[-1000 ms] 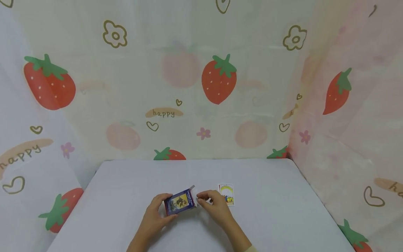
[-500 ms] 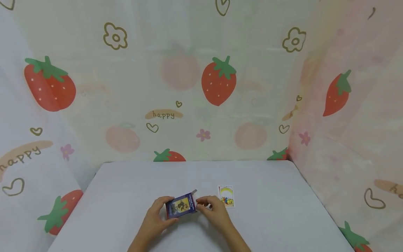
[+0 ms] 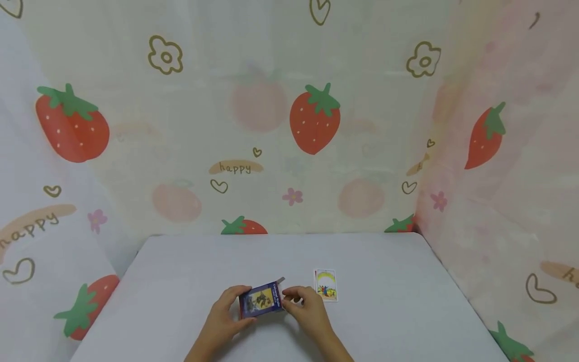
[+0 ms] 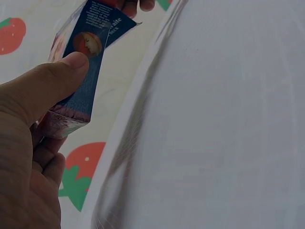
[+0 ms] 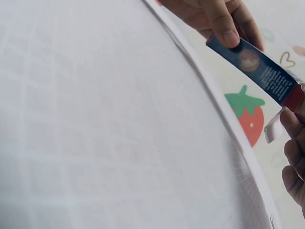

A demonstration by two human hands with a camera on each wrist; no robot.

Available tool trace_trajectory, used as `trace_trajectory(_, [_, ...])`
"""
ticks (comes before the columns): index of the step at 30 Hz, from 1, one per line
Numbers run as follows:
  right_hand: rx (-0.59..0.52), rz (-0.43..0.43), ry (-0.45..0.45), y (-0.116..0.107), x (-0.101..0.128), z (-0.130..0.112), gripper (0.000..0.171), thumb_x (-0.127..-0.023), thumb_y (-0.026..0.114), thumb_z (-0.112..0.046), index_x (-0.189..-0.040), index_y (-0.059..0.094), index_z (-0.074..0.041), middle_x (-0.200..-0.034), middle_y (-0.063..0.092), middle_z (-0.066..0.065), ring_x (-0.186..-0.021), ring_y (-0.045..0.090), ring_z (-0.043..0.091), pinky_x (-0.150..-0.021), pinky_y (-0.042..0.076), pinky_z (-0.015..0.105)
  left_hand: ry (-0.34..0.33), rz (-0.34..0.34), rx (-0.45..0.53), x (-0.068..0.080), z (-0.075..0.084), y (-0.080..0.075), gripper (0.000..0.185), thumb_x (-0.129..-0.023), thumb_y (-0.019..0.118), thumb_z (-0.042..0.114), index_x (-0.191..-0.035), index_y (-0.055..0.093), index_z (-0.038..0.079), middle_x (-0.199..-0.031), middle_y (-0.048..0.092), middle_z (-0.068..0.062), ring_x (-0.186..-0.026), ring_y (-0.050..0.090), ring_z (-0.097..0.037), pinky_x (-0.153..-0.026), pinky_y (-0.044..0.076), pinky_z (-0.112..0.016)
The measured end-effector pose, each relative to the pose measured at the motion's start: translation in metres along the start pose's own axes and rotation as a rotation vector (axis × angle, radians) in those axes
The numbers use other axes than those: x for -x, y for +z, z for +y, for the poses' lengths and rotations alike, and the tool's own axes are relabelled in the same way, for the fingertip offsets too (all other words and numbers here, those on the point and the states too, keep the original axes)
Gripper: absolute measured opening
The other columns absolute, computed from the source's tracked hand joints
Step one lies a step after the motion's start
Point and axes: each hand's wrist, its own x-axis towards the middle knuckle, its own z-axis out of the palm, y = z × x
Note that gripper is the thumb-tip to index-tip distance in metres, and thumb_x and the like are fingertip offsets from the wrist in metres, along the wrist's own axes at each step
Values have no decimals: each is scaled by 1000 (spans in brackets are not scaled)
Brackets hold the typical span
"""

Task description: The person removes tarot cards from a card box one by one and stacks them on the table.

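Your left hand: grasps card box, thumb on near narrow side, fingers around far side. Your right hand: at box's right, opened end, fingers bent; cannot tell whether they pinch anything. Box: raised above white table, picture face visible; end flap projecting. Cards: flat on table, right of box and beyond it. Printed curtain: behind box, past table edge.

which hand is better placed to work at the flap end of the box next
Probably the right hand: it is at the end with the flap and nearer the cards. The left hand holds the box by the other end, so it seems better suited to steadying.
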Motion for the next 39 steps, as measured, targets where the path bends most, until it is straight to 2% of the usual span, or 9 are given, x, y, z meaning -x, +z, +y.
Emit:
trace_trajectory(8, [24,30,-4,2,0,-2,17,-85,81,-16,-101,78,-20,-84,70,-14,-86,59,10,-74,47,20,13,-8,1,-1,-1,-2,79,-65,98,19,-136,62,16,-135,62,10,-132,57,-18,-115,47,-47])
trace_trajectory(14, [35,27,-11,1,-1,-3,16,-86,81,-19,-102,78,-19,-86,71,-14,-87,60,12,-76,49,21,17,6,-20,-2,-4,0,79,-65,98,22,-136,63,17,-135,63,12,-131,58,-19,-113,49,-48])
trace_trajectory(19, [52,35,-18,0,0,-1,19,-86,82,-23,-103,79,-16,-88,72,-13,-86,60,10,-74,49,20,-4,-2,-3,-1,-4,0,78,-66,97,23,-136,63,18,-135,62,12,-133,57,-18,-114,48,-48])
trace_trajectory(26, [76,67,-50,-3,1,1,17,-86,81,-21,-102,78,-14,-84,71,-12,-79,59,5,-68,49,18,14,10,-27,0,-5,2,79,-65,98,23,-135,62,17,-136,62,10,-132,58,-21,-111,49,-50])
trace_trajectory(32, [23,87,-51,-4,0,5,15,-88,80,-15,-101,77,-11,-80,72,-9,-73,58,1,-64,49,17,-11,5,-7,-1,-3,2,79,-65,98,21,-135,63,18,-136,62,11,-132,57,-20,-113,48,-49])
trace_trajectory(39, [-25,82,-13,-6,-1,5,15,-89,78,-15,-103,76,-8,-79,72,-9,-70,58,1,-61,48,17,16,13,-8,-1,-3,1,79,-64,98,19,-135,63,16,-136,62,10,-131,57,-18,-114,48,-46])
